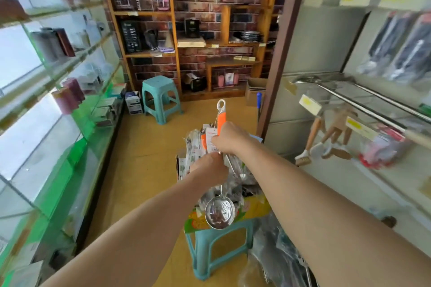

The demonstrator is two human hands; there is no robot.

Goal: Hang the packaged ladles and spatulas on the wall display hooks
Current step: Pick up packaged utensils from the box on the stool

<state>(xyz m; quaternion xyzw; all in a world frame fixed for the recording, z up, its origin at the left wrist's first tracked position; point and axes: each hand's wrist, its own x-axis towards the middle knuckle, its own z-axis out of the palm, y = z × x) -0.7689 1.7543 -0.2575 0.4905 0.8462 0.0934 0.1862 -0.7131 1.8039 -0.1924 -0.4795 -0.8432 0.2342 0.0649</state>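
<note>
the ladle is held upright above the near teal stool, bowl down and hanging loop up, likely so the loop can meet a hook. both hands grasp it: the right hand is clenched round the orange handle by the card tag, and the left hand pinches the steel shaft lower down, probably to steady it. more packaged utensils lie heaped on the stool. the wall hooks stand up and right of the stool.
</note>
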